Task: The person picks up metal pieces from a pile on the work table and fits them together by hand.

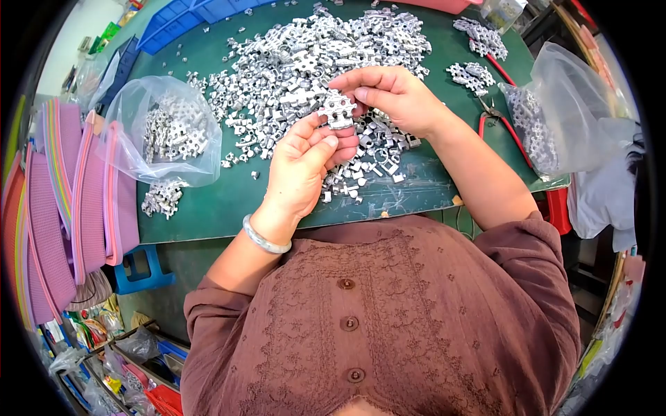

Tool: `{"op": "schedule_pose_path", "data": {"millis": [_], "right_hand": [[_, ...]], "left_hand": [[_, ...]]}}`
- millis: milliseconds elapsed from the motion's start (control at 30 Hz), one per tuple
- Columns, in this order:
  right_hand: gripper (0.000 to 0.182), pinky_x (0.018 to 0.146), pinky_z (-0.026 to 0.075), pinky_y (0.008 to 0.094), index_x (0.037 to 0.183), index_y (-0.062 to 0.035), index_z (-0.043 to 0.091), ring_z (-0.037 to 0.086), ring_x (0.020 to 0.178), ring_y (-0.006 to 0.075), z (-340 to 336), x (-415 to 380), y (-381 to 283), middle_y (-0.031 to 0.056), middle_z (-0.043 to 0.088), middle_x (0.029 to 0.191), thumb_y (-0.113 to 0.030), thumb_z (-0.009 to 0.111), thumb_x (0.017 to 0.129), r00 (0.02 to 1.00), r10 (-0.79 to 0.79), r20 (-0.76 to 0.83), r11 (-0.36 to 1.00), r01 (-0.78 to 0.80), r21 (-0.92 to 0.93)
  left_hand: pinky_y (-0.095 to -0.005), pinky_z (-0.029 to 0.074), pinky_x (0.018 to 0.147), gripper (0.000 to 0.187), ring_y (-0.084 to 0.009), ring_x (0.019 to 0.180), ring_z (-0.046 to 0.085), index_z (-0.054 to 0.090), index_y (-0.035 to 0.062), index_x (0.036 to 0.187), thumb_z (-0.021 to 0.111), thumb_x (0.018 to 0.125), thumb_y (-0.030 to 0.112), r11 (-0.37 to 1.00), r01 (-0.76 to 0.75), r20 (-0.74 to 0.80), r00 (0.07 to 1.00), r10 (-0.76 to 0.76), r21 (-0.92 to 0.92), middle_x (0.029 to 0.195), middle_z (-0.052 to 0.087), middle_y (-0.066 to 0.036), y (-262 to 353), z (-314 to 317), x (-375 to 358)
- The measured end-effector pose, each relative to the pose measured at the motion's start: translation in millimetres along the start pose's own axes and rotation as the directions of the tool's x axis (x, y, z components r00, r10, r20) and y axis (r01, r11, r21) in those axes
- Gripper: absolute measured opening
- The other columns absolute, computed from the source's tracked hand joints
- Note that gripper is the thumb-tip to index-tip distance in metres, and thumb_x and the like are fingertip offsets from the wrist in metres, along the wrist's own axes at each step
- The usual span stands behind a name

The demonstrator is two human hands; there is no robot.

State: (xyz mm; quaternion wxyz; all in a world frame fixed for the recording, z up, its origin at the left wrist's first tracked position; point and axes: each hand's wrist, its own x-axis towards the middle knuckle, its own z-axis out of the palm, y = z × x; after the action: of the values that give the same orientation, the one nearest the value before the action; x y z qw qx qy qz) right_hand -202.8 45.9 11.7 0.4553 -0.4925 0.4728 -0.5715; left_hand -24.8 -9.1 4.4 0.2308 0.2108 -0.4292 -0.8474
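Note:
My left hand (302, 158), with a pale bangle (266, 240) at the wrist, holds a flat cluster of silver metal castings (338, 111) between thumb and fingers. Small holes run through this cluster. From the upper right, my right hand (397, 98) pinches at the cluster's top edge; its fingertips are partly hidden. Both hands are above the near part of a big heap of loose small silver metal pieces (298, 69). Beyond my fingers the heap spreads across the green table (423, 182).
On the left, an open plastic bag (208, 149) holds joined metal clusters, with more clusters (161, 198) beside it. Red-handled pliers (491, 114), loose clusters (470, 78) and another filled bag (565, 97) are on the right. Blue bins (177, 24) stand behind; purple webbing (90, 187) hangs left.

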Motion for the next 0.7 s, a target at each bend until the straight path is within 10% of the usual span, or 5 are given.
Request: {"op": "schedule_pose_path", "data": {"millis": [700], "right_hand": [[0.023,0.071,0.045,0.0232,0.103,-0.0019,0.056,0.053,0.082,0.0086,-1.0,-1.9,-2.6,0.0029,0.058,0.095,-0.006,0.048,0.082,1.000,-0.011,0.028,0.999,0.013,-0.043]], "left_hand": [[-0.0281,0.051,0.069,0.019,-0.0186,0.079,0.059,0.045,-0.0017,0.100,0.049,0.082,0.001,0.999,-0.020,-0.028,0.999,0.021,0.026,0.090,0.057,-0.011,-1.1,1.1,-1.8]]}}
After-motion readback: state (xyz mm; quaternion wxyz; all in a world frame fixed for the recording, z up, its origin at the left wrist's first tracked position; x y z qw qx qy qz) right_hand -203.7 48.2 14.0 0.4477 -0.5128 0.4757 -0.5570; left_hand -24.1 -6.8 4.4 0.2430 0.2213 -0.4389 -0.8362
